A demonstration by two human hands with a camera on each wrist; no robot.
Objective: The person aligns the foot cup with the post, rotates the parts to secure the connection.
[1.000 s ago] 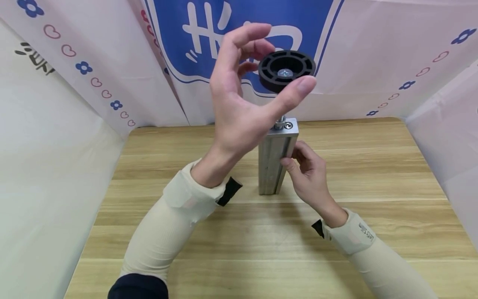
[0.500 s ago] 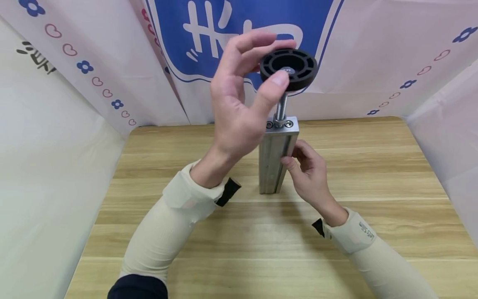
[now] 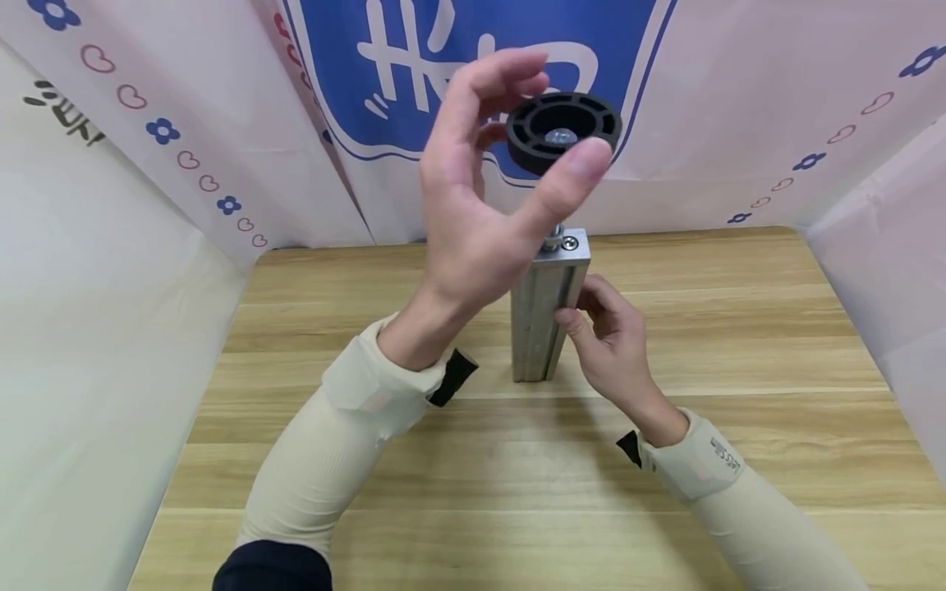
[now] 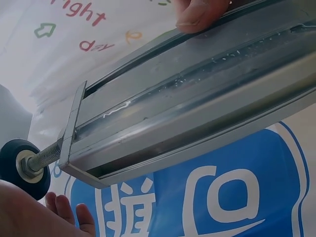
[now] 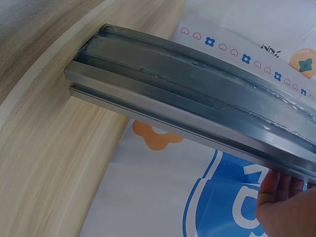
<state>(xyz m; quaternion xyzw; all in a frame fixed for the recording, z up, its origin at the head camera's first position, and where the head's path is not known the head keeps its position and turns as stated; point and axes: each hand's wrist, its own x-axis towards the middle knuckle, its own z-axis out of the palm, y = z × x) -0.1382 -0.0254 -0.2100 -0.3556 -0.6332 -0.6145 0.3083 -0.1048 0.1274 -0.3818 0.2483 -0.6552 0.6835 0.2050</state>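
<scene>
In the head view an upright aluminium profile (image 3: 538, 320) stands on the wooden table. From its end plate (image 3: 562, 250) rises a threaded stem (image 4: 47, 154), which carries a round black levelling foot (image 3: 565, 115) with a screw head in its middle. My left hand (image 3: 473, 222) has its fingers curved about the foot, thumb against the near rim; the far fingertips are partly hidden. Lower down, my right hand (image 3: 613, 349) holds the profile's right side, thumb in front and fingers behind. The right wrist view shows its fingers (image 5: 281, 185) under the profile's edge.
The wooden table (image 3: 739, 345) extends around the profile. Behind it hangs a white printed sheet (image 3: 709, 107) with a blue sign (image 3: 332, 49). Pale sheets also line the left and right sides.
My left thumb moves from the foot's near right rim in over its middle, then back out to the rim. The fingers shift along with it. My right hand and the profile stay put.
</scene>
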